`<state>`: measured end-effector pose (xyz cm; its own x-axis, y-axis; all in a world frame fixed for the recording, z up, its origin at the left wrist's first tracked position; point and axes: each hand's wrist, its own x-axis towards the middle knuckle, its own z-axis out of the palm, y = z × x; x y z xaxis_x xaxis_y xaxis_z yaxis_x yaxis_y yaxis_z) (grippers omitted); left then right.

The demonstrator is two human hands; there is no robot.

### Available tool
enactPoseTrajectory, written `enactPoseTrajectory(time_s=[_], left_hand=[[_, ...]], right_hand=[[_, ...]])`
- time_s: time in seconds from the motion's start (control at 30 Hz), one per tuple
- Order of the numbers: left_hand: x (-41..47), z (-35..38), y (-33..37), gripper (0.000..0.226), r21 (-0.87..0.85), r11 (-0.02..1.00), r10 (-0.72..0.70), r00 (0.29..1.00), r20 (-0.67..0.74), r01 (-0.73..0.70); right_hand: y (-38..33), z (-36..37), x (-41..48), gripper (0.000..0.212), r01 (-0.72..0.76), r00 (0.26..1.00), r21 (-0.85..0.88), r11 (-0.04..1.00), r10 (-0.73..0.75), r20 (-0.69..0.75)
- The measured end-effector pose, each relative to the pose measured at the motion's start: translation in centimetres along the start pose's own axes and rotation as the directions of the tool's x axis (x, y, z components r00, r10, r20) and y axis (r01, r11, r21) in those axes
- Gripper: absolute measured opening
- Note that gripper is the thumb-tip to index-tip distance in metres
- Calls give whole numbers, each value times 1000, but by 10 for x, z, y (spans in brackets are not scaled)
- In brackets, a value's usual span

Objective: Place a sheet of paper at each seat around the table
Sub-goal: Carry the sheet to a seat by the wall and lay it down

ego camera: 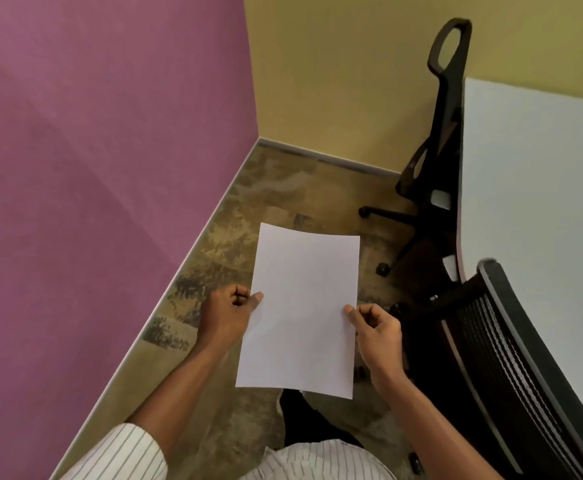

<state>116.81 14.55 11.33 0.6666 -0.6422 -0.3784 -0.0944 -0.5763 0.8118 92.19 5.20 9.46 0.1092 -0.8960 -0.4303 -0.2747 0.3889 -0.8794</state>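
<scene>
paper held in both hands beside the table

at the bottom of the view, a white shirt with thin dark stripes [321,460] is seen, with a rolled striped sleeve [123,452] on the left arm. a dark trouser leg [304,420] is visible just below the paper.

a blank white sheet of paper [302,313] is held in the air in front of the body, above the floor and not on the table. its long sides run away from the viewer, and the far edge is slightly bowed. the left hand [226,315] is pinched on the left edge of the sheet, thumb on top and the other fingers curled beneath. the right hand [378,332] is pinched on the right edge in the same way, thumb on top. whether more than one sheet is held cannot be told.

to the right, the back of a black mesh chair [512,358] is seen close by, pushed up to the pale table [539,188]. the part of the table top that shows is bare. further along the same edge, a second black chair [439,140] with a looped headrest is drawn in, its wheeled base resting on the mottled brown floor [248,209].

beyond, a purple wall [103,150] is met by a yellow wall [335,71] in a corner.
</scene>
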Motion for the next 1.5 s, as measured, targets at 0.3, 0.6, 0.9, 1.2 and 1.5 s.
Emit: enactPoseTrajectory(time_s=[0.3,0.6,0.9,1.2,1.5], left_hand=[[124,-3,66,21,37,999,-4,1000,-4,4],[232,30,127,19,84,996,33,993,110,-42],[360,89,214,17,176,954,150,893,424,-244],[414,151,305,20,175,864,250,704,665,-472],[411,261,369,14,111,789,278,513,812,-604]], right_hand=[[-57,47,107,18,26,1000,24,999,-27,13],[-97,60,193,18,-12,994,24,1000,14,-107],[-138,72,261,21,-44,903,133,990,96,-419],[-168,67,281,19,3,744,253,967,167,-647],[-167,-4,318,20,10,598,388,921,306,-741]])
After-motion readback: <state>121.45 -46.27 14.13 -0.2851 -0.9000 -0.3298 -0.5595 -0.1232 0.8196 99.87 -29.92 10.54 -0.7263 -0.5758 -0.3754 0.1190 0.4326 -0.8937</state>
